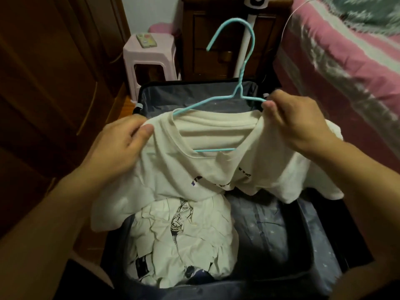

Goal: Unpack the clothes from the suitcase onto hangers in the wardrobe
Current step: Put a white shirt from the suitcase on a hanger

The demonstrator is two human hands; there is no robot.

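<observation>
I hold a cream T-shirt (194,169) over the open dark suitcase (303,245). A light-blue wire hanger (240,83) sits partly inside the shirt's neck, its hook pointing up and its lower bar showing through the collar. My left hand (116,148) pinches the shirt's left shoulder. My right hand (294,122) grips the shirt's right shoulder together with the hanger's right arm. Below, in the suitcase's left side, lies a crumpled white shirt with a black print (184,241).
A dark wooden wardrobe (43,83) stands at the left. A pink stool (149,59) with a remote on it is behind the suitcase, beside a wooden cabinet (205,40). A bed with a pink striped cover (346,61) runs along the right.
</observation>
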